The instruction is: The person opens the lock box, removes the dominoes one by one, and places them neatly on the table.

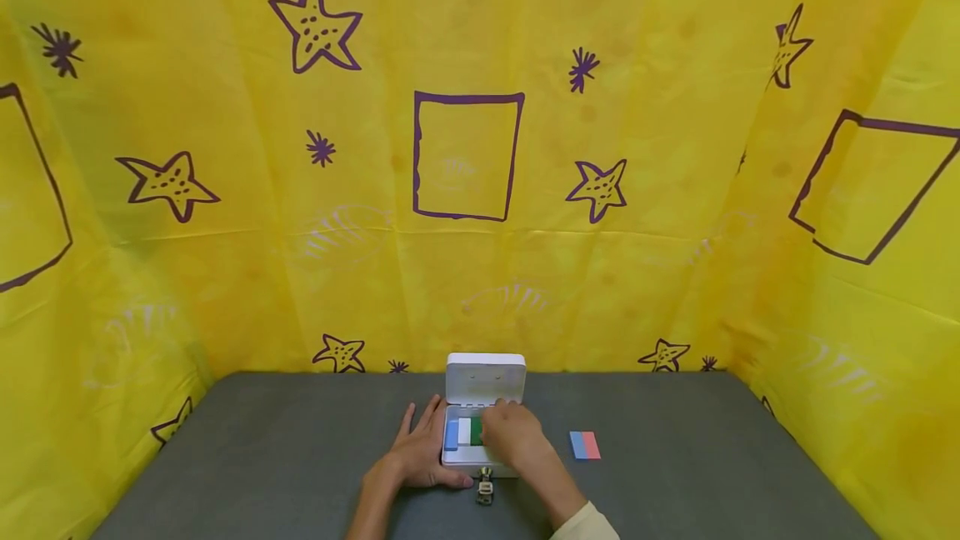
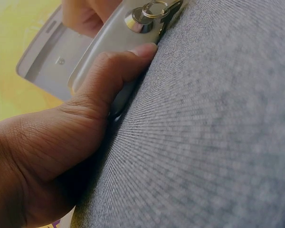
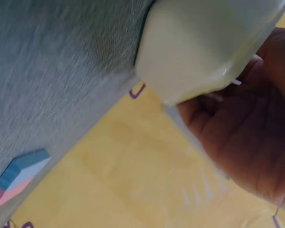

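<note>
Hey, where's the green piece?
In the head view, the green piece is inside the open white box, between the white piece on its left and the right hand.

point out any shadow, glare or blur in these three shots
Head view: evenly lit, drawings on the yellow curtain clear; left wrist view: the lock gleams, dark shadow lies under the left hand, and the gray table blurs toward the lower right; right wrist view: the right hand looks dim, with a small glint near the edge of the box.
</note>
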### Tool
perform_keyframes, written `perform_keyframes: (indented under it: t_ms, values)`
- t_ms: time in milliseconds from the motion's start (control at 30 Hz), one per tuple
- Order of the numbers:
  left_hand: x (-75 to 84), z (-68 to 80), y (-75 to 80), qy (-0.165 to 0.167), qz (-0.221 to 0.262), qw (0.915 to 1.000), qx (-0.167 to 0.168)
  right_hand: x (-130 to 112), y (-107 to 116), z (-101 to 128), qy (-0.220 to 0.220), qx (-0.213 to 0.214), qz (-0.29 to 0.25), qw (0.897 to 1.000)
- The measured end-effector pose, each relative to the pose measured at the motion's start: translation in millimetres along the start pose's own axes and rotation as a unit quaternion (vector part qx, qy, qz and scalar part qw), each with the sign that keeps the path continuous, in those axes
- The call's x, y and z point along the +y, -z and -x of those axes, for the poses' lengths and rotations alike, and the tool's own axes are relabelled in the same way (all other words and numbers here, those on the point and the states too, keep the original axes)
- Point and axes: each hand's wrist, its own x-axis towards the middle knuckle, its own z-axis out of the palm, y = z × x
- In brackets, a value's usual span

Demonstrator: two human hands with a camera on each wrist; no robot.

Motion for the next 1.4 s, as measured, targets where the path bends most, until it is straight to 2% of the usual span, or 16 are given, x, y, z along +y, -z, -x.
perform_keyframes:
  t_ms: [100,200,400,600,867,1133,1267,1400]
  values:
    - [-0.8,-1.0,-0.8,0.004,-0.003,1.0,-0.001,-5,-4,-1,-0.017,0.007,0.022,1.0]
    - [-1.1,-1.2,-1.2,0.004,-0.003,1.0,-0.001,-8,-7,-2,-0.044,0.016,0.007,0.999]
    - [-0.5,-0.9,-1.1,0.001,0.002,1.0,0.001,-9,-8,-3,-0.098,0.042,-0.065,0.992]
    - [0.5,-2.0,0.7,0.002,0.001,1.0,-0.001,-7,-6,-4,-0.115,0.058,-0.13,0.983]
    - [-3.1,-3.5,-1.9,0.0,0.01,0.9999,-0.004,-5,-6,-3,-0.103,0.074,-0.175,0.976]
    - [-4.5,-3.7,-4.9,-0.003,0.016,0.9999,-0.006,4,13,2,-0.062,0.048,-0.21,0.975]
    - [-5.8,-4.1,-4.8,-0.003,0.02,0.9998,-0.001,15,30,5,-0.036,0.02,-0.258,0.965]
    - [-6.8,-3.5,-4.3,-0.008,0.017,0.9998,0.005,27,44,9,-0.014,0.021,-0.295,0.955]
